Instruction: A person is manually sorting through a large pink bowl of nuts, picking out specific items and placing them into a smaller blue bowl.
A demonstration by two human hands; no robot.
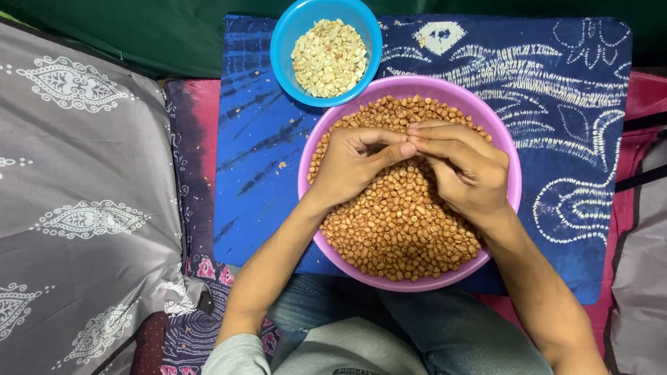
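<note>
We see left hand (351, 167) and right hand (458, 170) meet fingertip to fingertip over the pink bowl (511, 187) of peanuts (396, 229) — grips pinched, contents hidden; blue bowl (281, 42) sits beyond, left-hand side.

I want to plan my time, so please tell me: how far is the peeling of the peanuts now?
Done: the small blue bowl holds a modest heap of pale skinless peanuts. In hand: the left hand and right hand meet fingertip to fingertip over the pink bowl, seemingly pinching something too small to see. Left: brown-skinned peanuts fill that bowl almost fully, so most remains.
</note>
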